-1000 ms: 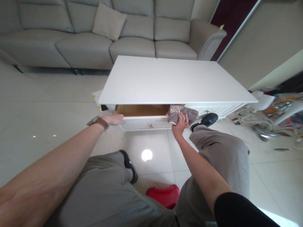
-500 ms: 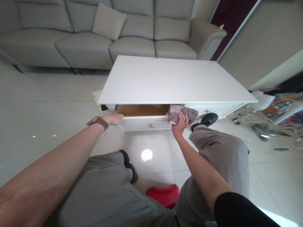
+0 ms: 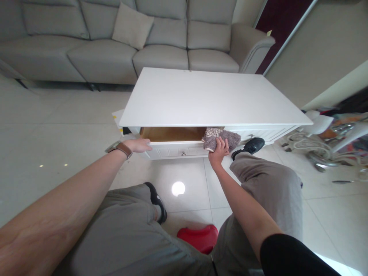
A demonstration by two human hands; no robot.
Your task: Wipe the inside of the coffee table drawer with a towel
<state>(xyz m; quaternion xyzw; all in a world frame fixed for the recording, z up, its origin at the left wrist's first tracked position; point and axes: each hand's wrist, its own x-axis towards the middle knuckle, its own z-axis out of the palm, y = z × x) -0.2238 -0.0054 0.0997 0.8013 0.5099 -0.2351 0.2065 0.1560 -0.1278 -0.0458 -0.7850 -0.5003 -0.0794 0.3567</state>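
Note:
A white low table [image 3: 207,96] stands in front of me with its left drawer [image 3: 172,147] pulled out, showing a wooden inside. My left hand [image 3: 140,145], with a brown-strapped watch on the wrist, grips the top edge of the drawer front at its left end, fingers curled over it. My right hand [image 3: 220,149] is closed on a grey-brown patterned cloth [image 3: 220,137] that lies over the drawer's right corner.
A grey sofa [image 3: 115,42] with a beige cushion [image 3: 132,25] stands behind the table. My knees and black shoes are below; a red stool [image 3: 201,237] sits under me. Cluttered white objects and cables [image 3: 330,142] lie on the tiled floor at right.

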